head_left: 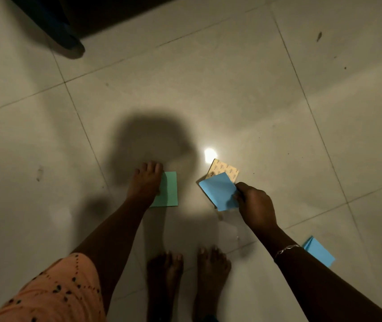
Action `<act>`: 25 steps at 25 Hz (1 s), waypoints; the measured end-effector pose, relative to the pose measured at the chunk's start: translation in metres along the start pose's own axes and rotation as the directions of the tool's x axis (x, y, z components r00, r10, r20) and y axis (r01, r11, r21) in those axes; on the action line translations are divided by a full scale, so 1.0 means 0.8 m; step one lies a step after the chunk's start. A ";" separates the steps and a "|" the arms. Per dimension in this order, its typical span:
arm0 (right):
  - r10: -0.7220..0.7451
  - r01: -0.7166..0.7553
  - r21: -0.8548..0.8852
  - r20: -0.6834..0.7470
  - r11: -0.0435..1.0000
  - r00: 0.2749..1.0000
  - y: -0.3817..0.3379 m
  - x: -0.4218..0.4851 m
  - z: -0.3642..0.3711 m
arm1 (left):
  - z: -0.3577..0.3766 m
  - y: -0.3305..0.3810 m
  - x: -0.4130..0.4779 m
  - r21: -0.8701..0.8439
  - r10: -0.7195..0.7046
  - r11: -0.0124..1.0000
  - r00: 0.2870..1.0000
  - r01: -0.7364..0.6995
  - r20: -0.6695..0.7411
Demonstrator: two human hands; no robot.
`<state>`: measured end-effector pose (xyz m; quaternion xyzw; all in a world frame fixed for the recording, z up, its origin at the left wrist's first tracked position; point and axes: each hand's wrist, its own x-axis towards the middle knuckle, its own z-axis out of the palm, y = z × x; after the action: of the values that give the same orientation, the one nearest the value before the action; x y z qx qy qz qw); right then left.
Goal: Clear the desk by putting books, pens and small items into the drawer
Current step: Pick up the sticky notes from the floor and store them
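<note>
A green sheet [169,189] of note paper lies flat on the tiled floor [231,89], ahead of the person's bare feet [164,270]. The left hand [145,182] rests on the sheet's left edge with its fingers stretched out, grasping nothing. To the right, a blue sheet [217,191] is pinched at its near right corner between the thumb and fingers of the right hand [256,203], tilted so that its face is turned upward. A tan patterned card [224,169] shows behind the blue sheet's far edge; whether it is held with the sheet or lies on the floor cannot be told. A second blue sheet [318,252] lies on the floor at the lower right, partly hidden by the right forearm and well apart from the others. The right wrist bears a thin bracelet [286,248]; the left arm emerges from an orange dotted sleeve [53,291]. A bright reflection [209,154] sits just beyond the tan card. Dark furniture [69,19] occupies the upper left corner.
</note>
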<state>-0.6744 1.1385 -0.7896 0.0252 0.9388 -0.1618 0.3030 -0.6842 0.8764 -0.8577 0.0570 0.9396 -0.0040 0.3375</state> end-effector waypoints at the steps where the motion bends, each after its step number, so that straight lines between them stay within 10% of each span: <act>1: 0.011 -0.011 -0.005 0.003 1.000 1.000 0.002 0.004 -0.001 | -0.001 0.000 0.003 -0.026 -0.002 1.000 1.000 0.003 0.023; 14: 0.128 -0.110 0.128 -0.138 0.986 0.982 -0.098 -0.142 -0.220 | -0.236 0.039 -0.187 -0.670 -0.200 0.739 0.972 0.068 -0.122; 25: 0.129 -0.003 0.289 -0.420 0.957 0.898 -0.249 -0.333 -0.561 | -0.593 0.023 -0.407 -0.994 -0.589 0.083 0.808 0.075 0.012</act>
<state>-0.7378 1.1070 -0.2352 0.1357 0.9485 -0.2735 0.0848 -0.7341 0.8823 -0.2841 -0.3936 0.7490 0.5263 0.0841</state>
